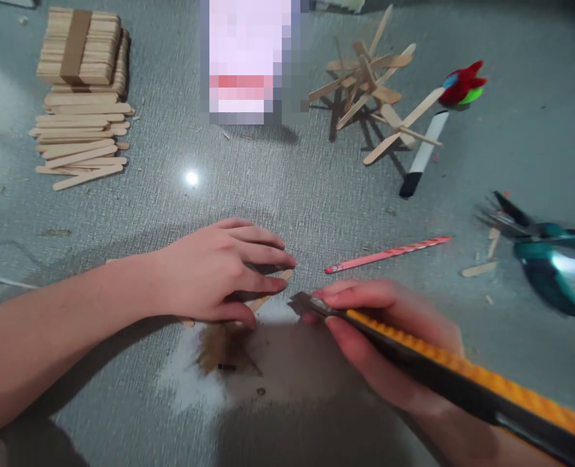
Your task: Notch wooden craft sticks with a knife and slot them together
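Note:
My left hand (231, 269) lies palm down on the table with its fingers spread. Under its fingertips is a wooden craft stick (268, 297), mostly covered by the hand. In my right hand (379, 337) I grip a yellow and black utility knife (437, 370). Its blade is out and points left, just short of the stick and my left fingertips. Some of my right fingers are hidden behind the knife. A pink pencil (389, 254) lies just beyond the knife tip.
Craft sticks (83, 139) lie loose at the left, below a banded bundle (100, 48). Sticks joined into a shape (365, 84) stand at upper right, beside a white marker (426, 152). Green-handled pliers (535, 250) lie at the right. A blurred-out object (248, 58) is at top middle.

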Motion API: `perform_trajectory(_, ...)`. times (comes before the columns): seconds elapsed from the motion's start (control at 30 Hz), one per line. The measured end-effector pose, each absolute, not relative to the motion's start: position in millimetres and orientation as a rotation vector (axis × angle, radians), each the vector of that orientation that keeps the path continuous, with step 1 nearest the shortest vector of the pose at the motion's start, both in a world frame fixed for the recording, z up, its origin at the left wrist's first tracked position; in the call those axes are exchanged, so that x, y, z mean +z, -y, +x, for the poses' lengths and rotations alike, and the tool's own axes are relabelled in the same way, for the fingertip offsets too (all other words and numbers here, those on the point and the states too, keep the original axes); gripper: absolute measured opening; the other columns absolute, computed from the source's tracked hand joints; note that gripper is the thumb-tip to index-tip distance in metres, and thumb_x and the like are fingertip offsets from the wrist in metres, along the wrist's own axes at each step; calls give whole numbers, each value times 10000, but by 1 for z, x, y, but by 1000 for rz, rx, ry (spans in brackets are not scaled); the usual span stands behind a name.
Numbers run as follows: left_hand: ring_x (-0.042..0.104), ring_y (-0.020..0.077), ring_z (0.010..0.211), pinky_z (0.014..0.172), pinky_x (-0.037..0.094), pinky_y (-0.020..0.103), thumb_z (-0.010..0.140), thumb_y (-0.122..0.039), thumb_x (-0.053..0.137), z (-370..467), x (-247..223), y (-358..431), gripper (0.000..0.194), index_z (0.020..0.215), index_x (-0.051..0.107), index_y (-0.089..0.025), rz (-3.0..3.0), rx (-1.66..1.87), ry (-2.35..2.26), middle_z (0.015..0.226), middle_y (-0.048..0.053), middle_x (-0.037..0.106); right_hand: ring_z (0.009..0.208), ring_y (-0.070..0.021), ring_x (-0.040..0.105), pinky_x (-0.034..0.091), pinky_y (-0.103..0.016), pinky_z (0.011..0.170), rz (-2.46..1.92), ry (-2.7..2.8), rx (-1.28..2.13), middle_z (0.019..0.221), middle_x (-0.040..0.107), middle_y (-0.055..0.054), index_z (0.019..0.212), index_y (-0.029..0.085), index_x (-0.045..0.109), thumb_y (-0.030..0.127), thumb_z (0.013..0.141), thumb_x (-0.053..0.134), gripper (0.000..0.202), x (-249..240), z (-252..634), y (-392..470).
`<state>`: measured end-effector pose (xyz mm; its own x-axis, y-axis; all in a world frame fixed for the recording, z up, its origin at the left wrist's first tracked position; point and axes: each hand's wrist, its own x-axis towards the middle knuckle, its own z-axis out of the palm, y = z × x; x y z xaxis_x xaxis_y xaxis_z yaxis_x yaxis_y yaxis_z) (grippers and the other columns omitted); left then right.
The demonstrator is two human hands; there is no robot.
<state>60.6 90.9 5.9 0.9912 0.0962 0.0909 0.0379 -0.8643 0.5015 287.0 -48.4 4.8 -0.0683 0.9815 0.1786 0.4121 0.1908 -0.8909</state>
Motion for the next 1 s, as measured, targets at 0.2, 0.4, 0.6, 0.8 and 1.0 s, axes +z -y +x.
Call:
perform_trajectory(0.2, 425, 271, 1444, 1223, 264, 462, 893, -507, 658, 65, 3, -89, 513, 1319, 633, -220, 2613, 114, -105, 1494, 57, 535, 667, -142, 749, 627, -203, 640, -1293, 1886, 705, 828, 770, -10, 973, 253, 621, 66, 811, 613, 248, 11, 275, 45)
perform_trajectory(0.4, 359, 304, 1484, 1235, 242, 501, 859, -546, 681, 67, 1, -91, 553, 1326, 641, -253, 2624, 84, -114, 1536, 70, 483, 705, -170, 760, 644, -254, 660, -1333, 1931, 706, 833, 768, -1, 977, 274, 591, 74, 843, 595, 241, 8, 271, 46)
perform_trajectory(0.6, 414, 310, 1451, 1223, 294, 483, 832, -549, 713, 68, -1, -90, 559, 1300, 665, -245, 2622, 134, -106, 1508, 79, 518, 745, -179, 769, 645, -267, 669, -1339, 1968, 693, 870, 776, 9, 1015, 294, 606, 85, 843, 603, 270, 5, 269, 47)
perform_trajectory(0.8, 436, 310, 1437, 1211, 326, 501, 815, -550, 735, 69, -3, -90, 565, 1287, 670, -247, 2630, 174, -100, 1495, 76, 531, 726, -202, 771, 656, -307, 640, -1321, 1959, 746, 859, 777, 11, 1031, 319, 617, 91, 824, 612, 308, 9, 268, 44)
perform_trajectory(1.0, 443, 305, 1433, 1213, 321, 490, 810, -522, 744, 69, -2, -90, 521, 1263, 680, -272, 2625, 163, -108, 1490, 64, 538, 708, -200, 771, 662, -300, 636, -1333, 1981, 696, 851, 780, 13, 1021, 327, 624, 82, 813, 612, 322, 11, 265, 43)
